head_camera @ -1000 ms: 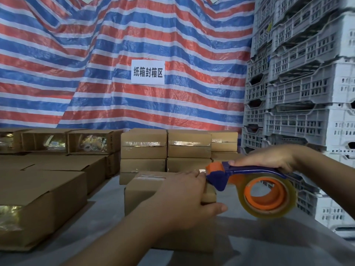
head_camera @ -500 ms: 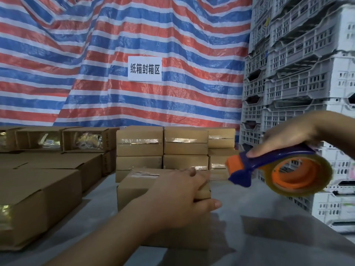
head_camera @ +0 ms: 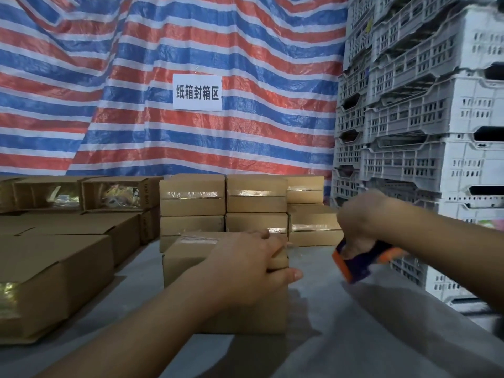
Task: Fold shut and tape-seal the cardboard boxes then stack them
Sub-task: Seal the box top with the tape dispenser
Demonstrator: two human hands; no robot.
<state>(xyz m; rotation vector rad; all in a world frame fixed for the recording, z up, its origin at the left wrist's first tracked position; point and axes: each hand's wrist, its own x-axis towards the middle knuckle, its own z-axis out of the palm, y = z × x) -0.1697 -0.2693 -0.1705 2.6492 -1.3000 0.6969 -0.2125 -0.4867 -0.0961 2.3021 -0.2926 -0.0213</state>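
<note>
just one head cam, looking forward and slightly down, close over the near brown cardboard box [head_camera: 226, 271], striped plastic tarp [head_camera: 163, 77] far behind.

striped red-white-blue tarp [head_camera: 109, 77] behind — white sign [head_camera: 197, 92] on it; stacked grey plastic crates [head_camera: 425, 126] right.

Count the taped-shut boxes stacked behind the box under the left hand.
6: top-left box, top-middle box, top-right box, bottom-left box, bottom-middle box, bottom-right box. Others may be hidden behind them.
</note>
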